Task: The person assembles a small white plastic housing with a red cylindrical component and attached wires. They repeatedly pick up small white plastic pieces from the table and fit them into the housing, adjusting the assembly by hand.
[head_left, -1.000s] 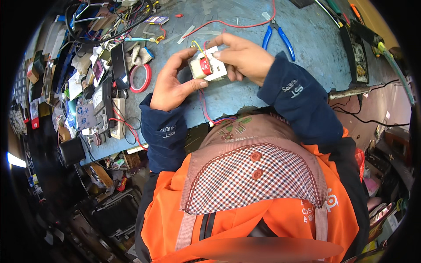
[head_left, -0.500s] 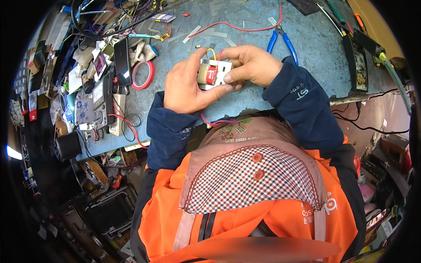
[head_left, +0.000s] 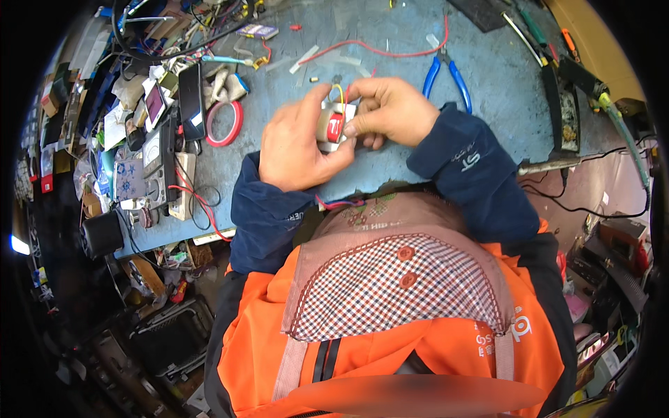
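Note:
A small white block with a red-wrapped part [head_left: 335, 128] and a beige part sits between my two hands above the bench. My left hand [head_left: 294, 139] is closed around its left side, fingers along the far edge and thumb along the near one. With thumb and fingertips together, my right hand [head_left: 394, 111] pinches the block's right edge. A yellow wire [head_left: 341, 93] loops up from its far side, and a red wire stands beside it between the hands. My fingers cover much of the block.
Blue-handled pliers [head_left: 446, 80] and a long red wire [head_left: 376, 47] lie beyond my right hand. Red tape [head_left: 225, 123], a black phone [head_left: 192, 101] and a multimeter [head_left: 159, 157] crowd the left side. A black tray-like part [head_left: 562, 115] lies at the right; the bench's front edge is ragged.
The block has turned, so its slotted white face on the right is now mostly out of sight. My right thumb has shifted left toward the red part, and my left thumb has drawn back.

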`<state>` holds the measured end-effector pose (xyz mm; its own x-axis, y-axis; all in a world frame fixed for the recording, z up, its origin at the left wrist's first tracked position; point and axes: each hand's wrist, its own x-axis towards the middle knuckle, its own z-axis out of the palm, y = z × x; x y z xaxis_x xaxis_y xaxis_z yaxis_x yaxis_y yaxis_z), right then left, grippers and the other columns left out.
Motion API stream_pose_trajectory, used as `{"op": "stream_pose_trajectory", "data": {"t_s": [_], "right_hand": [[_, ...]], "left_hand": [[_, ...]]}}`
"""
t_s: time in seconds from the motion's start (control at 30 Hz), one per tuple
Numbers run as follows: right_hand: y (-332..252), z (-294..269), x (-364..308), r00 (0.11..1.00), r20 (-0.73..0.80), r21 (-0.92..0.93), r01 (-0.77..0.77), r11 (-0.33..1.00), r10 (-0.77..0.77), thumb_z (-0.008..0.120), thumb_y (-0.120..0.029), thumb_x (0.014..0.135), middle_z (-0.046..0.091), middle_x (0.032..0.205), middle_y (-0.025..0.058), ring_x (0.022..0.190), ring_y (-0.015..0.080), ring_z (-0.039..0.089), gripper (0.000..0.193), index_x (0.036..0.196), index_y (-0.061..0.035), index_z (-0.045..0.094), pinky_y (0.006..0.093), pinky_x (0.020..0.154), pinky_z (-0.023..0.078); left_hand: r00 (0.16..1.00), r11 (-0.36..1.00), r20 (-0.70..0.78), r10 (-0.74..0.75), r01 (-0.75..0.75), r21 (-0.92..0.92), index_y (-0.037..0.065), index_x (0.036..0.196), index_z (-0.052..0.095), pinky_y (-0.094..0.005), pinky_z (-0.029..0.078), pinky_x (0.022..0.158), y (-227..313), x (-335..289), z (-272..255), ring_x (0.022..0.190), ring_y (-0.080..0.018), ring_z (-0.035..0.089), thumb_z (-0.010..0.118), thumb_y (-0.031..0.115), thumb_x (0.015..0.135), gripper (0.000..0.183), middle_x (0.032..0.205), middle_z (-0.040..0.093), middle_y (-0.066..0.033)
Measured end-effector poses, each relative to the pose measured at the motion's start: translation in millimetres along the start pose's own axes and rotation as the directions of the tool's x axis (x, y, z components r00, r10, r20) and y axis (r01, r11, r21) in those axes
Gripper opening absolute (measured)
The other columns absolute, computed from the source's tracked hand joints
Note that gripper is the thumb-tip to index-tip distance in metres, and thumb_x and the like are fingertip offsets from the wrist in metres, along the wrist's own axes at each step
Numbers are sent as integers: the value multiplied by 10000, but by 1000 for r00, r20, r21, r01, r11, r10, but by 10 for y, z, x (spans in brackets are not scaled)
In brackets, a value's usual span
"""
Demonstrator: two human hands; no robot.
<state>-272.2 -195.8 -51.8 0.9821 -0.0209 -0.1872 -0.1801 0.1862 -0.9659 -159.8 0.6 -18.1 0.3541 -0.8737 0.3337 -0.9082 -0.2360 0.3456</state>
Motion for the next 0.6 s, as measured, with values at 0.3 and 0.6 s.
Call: {"op": "stream_pose_trajectory", "data": {"t_s": [0.3, 0.6], "right_hand": [[59, 36, 42, 991, -105, 45, 92, 995, -87, 780, -45, 954, 708, 796, 28, 665, 88, 620, 305, 1241, 8, 693, 272, 596, 484], [56, 18, 73, 938, -248, -105, 222, 969, -241, 754, -78, 944, 782, 854, 80, 764, 93, 689, 221, 1148, 8, 750, 297, 711, 545]], "left_hand": [[913, 680, 149, -380, 385, -624, -18, 1401, 635, -295, 543, 820, -400, 343, -310, 880, -107, 641, 677, 174, 1058, 395, 926, 683, -35], [896, 912, 284, -342, 242, 332, 86, 1522, 618, -426, 488, 1150, -962, 2401, 317, 1324, -349, 675, 781, 513, 932, 746, 1488, 641, -260]]}}
